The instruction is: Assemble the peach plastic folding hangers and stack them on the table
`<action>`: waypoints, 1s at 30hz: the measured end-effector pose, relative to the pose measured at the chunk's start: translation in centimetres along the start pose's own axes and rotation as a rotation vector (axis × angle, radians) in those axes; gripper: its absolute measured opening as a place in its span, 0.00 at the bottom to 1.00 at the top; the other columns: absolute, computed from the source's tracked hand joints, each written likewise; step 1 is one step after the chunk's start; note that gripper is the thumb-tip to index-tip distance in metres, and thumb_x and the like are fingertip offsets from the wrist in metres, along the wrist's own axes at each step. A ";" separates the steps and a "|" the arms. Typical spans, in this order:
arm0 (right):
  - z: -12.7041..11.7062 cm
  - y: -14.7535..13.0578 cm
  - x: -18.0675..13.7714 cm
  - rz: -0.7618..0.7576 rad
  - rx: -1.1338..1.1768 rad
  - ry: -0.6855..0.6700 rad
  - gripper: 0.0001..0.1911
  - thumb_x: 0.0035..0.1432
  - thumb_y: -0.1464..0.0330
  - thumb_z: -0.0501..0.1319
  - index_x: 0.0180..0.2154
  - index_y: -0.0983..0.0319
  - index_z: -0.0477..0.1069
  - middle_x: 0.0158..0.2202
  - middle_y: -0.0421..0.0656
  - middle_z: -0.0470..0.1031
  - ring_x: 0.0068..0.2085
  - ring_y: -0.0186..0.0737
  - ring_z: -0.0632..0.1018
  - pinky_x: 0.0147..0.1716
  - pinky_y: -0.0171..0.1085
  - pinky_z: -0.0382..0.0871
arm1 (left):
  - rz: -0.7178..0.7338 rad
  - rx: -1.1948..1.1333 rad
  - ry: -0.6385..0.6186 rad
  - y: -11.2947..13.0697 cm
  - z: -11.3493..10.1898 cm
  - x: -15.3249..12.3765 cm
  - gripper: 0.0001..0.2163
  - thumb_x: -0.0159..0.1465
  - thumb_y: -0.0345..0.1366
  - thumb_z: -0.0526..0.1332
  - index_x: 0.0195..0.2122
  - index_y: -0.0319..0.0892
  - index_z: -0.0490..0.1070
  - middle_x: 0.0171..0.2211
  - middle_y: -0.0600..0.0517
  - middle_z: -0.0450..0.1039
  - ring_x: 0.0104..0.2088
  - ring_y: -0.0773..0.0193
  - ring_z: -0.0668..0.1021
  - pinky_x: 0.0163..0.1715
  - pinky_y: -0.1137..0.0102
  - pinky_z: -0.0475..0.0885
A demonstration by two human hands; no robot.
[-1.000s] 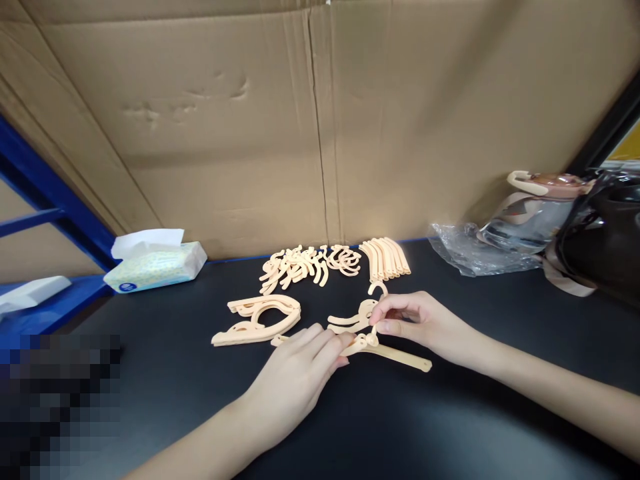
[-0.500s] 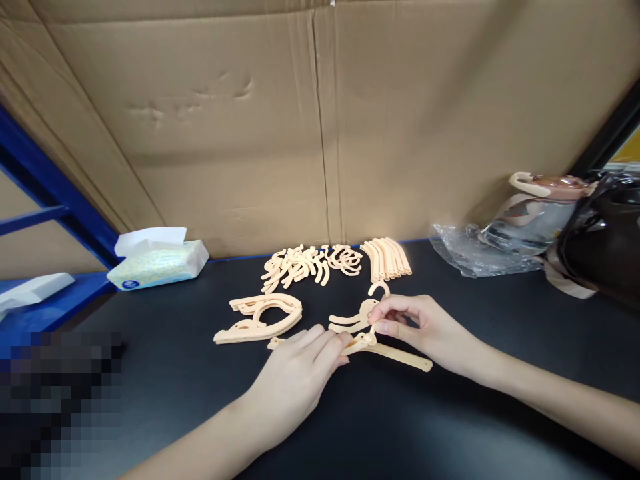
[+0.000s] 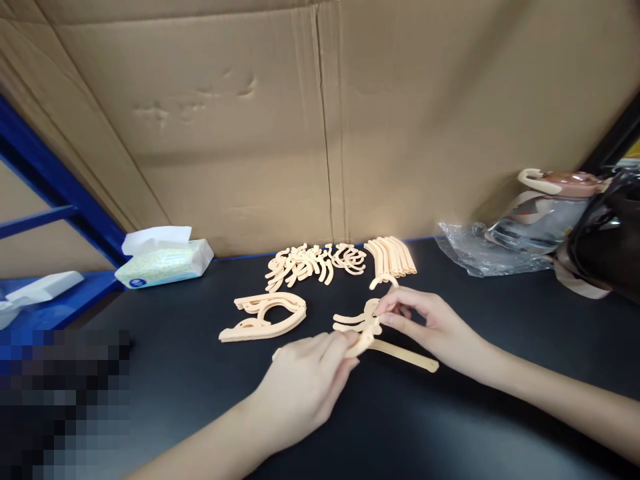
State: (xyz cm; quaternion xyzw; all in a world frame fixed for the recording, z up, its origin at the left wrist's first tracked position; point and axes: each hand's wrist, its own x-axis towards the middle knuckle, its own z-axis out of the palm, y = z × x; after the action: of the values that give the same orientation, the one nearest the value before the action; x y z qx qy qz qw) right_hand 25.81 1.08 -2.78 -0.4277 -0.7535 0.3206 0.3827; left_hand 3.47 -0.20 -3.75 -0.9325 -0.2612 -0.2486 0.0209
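The left hand (image 3: 306, 380) has thumb and fingers closed on a pale curved piece (image 3: 361, 345) near the middle of the black table (image 3: 380, 433), its palm turned down over the rest of that piece. The right hand (image 3: 427, 320) pinches with thumb and fingertips together just to the far right; a pale hook (image 3: 384, 281) curves up above its fingers, and its lower part is hidden by them. Between the two hands the curved piece meets the right fingertips, though whether the parts are joined cannot be told. A long pale strip (image 3: 407, 357) slants out to the near right below the right hand. Just behind the hands lie slim curved parts (image 3: 349, 323), partly covered by the right fingertips. Left of them, well apart from the right hand, a folded hanger (image 3: 295, 321) lies flat. Farther back sit a pile of short curved parts (image 3: 299, 265), loose hooks (image 3: 350, 257) beside it, and a row of long strips (image 3: 393, 257) to the right. A tissue box (image 3: 167, 265) stands far left; a bottle (image 3: 543, 217) lies tilted far right beside clear plastic (image 3: 483, 252).
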 end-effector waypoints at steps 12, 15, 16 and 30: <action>-0.1 0.9 0.5 0.229 0.448 -0.166 0.06 0.59 0.66 0.61 0.33 0.62 0.70 0.31 0.38 0.69 0.34 0.32 0.69 0.36 0.32 0.62 | 0.005 -0.014 -0.019 -0.6 0.1 0.3 0.09 0.69 0.33 0.48 0.46 0.39 0.64 0.30 0.53 0.73 0.27 0.64 0.74 0.24 0.71 0.68; -0.3 0.9 0.5 0.222 0.479 -0.199 0.07 0.59 0.65 0.61 0.33 0.63 0.70 0.30 0.37 0.68 0.33 0.32 0.68 0.35 0.31 0.62 | 0.053 0.063 -0.008 -0.7 0.1 0.4 0.10 0.70 0.33 0.47 0.47 0.37 0.64 0.29 0.52 0.72 0.27 0.62 0.72 0.23 0.70 0.67; -0.3 0.9 0.5 0.221 0.485 -0.208 0.07 0.59 0.65 0.60 0.33 0.63 0.70 0.30 0.37 0.68 0.33 0.32 0.68 0.36 0.31 0.62 | 0.069 0.083 -0.006 -0.7 0.1 0.4 0.11 0.70 0.33 0.47 0.48 0.37 0.64 0.29 0.52 0.72 0.27 0.62 0.72 0.24 0.70 0.67; -0.4 1.0 0.6 0.198 0.420 -0.263 0.10 0.59 0.61 0.60 0.32 0.63 0.69 0.32 0.38 0.68 0.36 0.34 0.70 0.39 0.34 0.62 | 0.117 0.212 0.033 -0.8 0.3 0.5 0.12 0.71 0.32 0.46 0.50 0.36 0.64 0.27 0.53 0.71 0.26 0.64 0.71 0.24 0.70 0.63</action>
State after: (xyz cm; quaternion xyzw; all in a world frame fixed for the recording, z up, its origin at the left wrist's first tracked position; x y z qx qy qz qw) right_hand 26.36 2.11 -3.16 -0.3652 -0.6684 0.5585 0.3284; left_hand 3.61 0.76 -3.82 -0.9345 -0.2306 -0.2335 0.1381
